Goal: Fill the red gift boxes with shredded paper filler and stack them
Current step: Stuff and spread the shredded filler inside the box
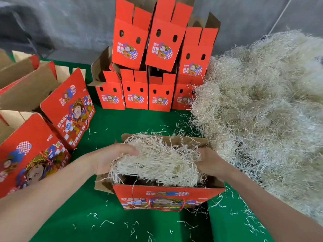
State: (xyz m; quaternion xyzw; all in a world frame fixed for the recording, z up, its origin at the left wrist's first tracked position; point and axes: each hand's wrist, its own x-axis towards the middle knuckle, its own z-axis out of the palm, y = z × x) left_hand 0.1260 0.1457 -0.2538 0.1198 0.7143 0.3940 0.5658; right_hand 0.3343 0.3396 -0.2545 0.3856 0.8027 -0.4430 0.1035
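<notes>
Head view: stringy filler (155, 165) atop cardboard box (167, 195).

Open box (167, 196) at front centre on the table (139, 119), with a wad of filler (157, 163) in its mouth, held between left hand (111, 159) and right hand (209, 163). Behind it, a row of four boxes (135, 91) bears three upper boxes (164, 44). The filler heap (262, 110) is at right, the side boxes (68, 109) at left.

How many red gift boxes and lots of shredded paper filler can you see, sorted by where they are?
Stacked gift boxes at the back: 7
Gift boxes on the left, fronts showing: 2
Open gift box in front: 1
Filler heap: 1
Filler clump held between left hand and right hand: 1
Total: 12
</notes>
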